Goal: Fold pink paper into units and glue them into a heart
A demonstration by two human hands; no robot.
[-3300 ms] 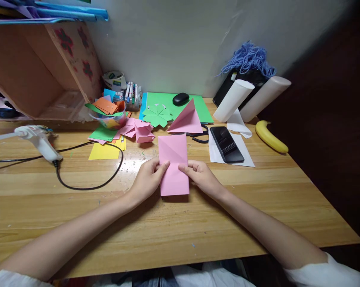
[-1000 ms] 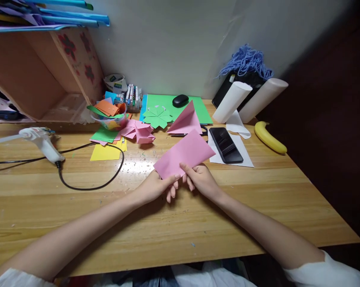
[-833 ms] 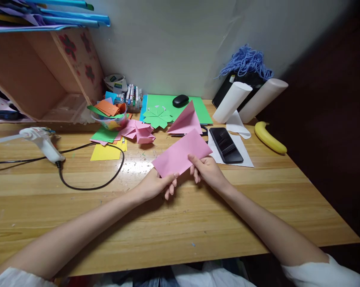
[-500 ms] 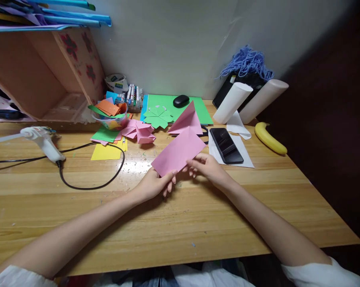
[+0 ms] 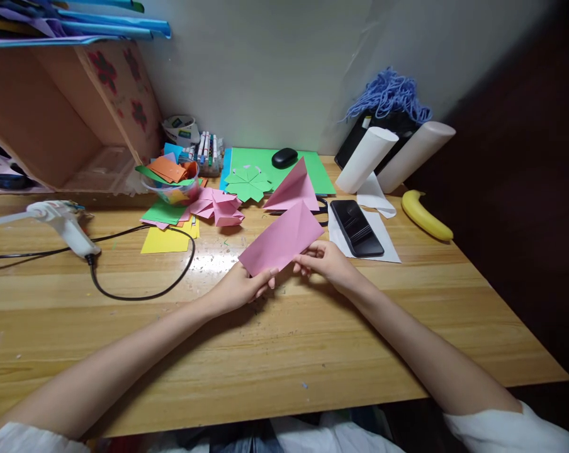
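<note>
Above the wooden table [image 5: 284, 352], both hands hold a tilted pink sheet of paper [image 5: 279, 242]. My left hand [image 5: 240, 286] grips its lower left edge, thumb on top and the other fingers underneath. At the lower right edge, my right hand [image 5: 325, 263] pinches the paper between thumb and fingers. Just beyond the sheet stands a folded pink paper [image 5: 294, 189], with the black handles of scissors [image 5: 323, 211] partly showing behind it. Left of that lies a pleated pink paper piece [image 5: 218, 207], near a green paper flower [image 5: 249, 184].
A white glue gun [image 5: 60, 223] with a looping black cord lies left. A bowl of paper scraps [image 5: 171, 189] stands by yellow paper [image 5: 165, 240]. A phone [image 5: 357, 228], a banana [image 5: 426, 216] and a white roll [image 5: 368, 158] are on the right; a mouse [image 5: 284, 158] sits at the back.
The pink sheet stays in both hands at nearly the same tilt. My left hand's fingers have drawn in slightly under the paper. The whole view has shifted a little.
</note>
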